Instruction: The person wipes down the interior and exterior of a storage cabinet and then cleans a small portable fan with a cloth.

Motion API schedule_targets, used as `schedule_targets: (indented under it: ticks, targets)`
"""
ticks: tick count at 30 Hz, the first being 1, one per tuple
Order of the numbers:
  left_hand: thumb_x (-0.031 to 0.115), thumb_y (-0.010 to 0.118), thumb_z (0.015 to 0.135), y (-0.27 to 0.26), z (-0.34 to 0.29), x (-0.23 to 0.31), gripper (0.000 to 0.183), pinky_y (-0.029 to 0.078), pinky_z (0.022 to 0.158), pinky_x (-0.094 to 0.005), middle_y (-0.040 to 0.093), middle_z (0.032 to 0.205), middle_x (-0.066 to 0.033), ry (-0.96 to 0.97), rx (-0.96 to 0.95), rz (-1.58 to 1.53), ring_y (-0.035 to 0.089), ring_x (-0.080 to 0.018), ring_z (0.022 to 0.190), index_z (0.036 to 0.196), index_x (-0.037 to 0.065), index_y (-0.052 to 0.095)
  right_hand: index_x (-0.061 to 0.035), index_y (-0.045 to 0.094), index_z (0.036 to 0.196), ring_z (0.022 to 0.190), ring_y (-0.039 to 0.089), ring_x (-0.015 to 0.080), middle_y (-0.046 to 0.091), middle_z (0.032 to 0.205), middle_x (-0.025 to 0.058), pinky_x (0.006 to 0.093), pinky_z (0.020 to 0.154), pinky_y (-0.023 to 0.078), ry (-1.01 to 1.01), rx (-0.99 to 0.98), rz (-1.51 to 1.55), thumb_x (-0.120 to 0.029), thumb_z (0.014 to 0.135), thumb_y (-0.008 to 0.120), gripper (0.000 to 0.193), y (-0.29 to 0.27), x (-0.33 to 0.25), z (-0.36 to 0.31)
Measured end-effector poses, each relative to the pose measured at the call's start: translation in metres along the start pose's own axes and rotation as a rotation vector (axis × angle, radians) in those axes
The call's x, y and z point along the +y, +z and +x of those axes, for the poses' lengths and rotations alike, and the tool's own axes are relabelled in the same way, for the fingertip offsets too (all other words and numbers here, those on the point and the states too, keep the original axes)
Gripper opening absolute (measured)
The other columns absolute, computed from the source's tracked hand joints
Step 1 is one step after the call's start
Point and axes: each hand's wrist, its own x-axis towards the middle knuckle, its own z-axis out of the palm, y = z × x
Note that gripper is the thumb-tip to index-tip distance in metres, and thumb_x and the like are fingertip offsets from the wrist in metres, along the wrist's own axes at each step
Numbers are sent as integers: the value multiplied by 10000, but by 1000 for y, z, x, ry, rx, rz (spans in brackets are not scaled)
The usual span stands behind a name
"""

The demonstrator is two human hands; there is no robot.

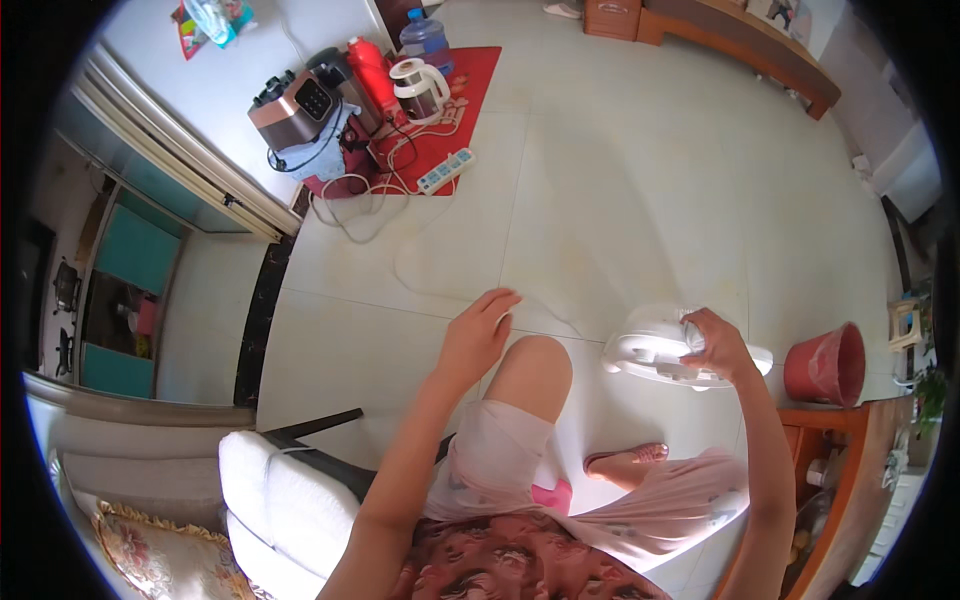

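My right hand is closed on a white plastic appliance part, broad and rounded with a hollowed side, held above the floor to the right of my knees. Its exact kind I cannot make out. My left hand is in the air just above my bare knee, fingers loosely stretched and slightly bent, with nothing visible in it. Close by its fingertips, a thin pale cord runs across the tiles toward the white part; whether it joins the part is unclear.
On a red mat at the far left are a blender-like machine, a white-handled glass jug, a red bottle, a water jug and a power strip. A red bin and wooden cabinet stand right.
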Motion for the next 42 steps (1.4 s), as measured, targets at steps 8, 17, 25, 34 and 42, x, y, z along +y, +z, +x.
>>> schedule_targets:
  ticks: [8, 17, 25, 34, 42]
  targets:
    - [41, 564, 832, 46, 39, 96, 265, 497, 819, -383, 590, 1126, -81, 506, -292, -74, 588, -290, 996, 1096, 57, 578, -103, 546, 1156, 1112, 493, 316, 551, 1161, 101, 409, 969, 393, 84, 395, -28, -52, 572, 794, 636, 50, 11, -39]
    - [182, 632, 775, 145, 47, 56, 395, 433, 933, -416, 554, 1149, -159, 428, -514, -44, 533, -327, 1075, 1134, 39, 550, -111, 457, 1280, 1229, 406, 348, 467, 1289, 135, 450, 1048, 296, 125, 368, -148, -100, 659, 782, 701, 65, 47, -36]
    - [156, 524, 865, 250, -43, -12, 194, 509, 731, -416, 679, 939, -112, 126, -1134, 118, 642, -306, 848, 983, 89, 663, -193, 436, 1319, 1163, 454, 333, 464, 1289, 96, 460, 1009, 333, 89, 287, -160, -124, 746, 707, 637, 38, 36, -19]
    - [394, 448, 916, 286, -237, -76, 459, 455, 919, -444, 640, 1091, -206, -424, -1951, 250, 594, -360, 1048, 1030, 6, 665, -120, 380, 1336, 1254, 379, 348, 379, 1358, 132, 480, 1059, 286, 88, 173, -116, -99, 750, 721, 679, 35, 11, -33]
    - [496, 422, 910, 299, -124, -67, 596, 447, 912, -459, 629, 1088, -232, -319, -1697, 218, 594, -383, 1029, 1020, -44, 648, -156, 493, 1265, 1137, 455, 329, 473, 1267, 100, 443, 990, 349, 158, 308, -97, -20, 652, 711, 665, 53, 15, -37]
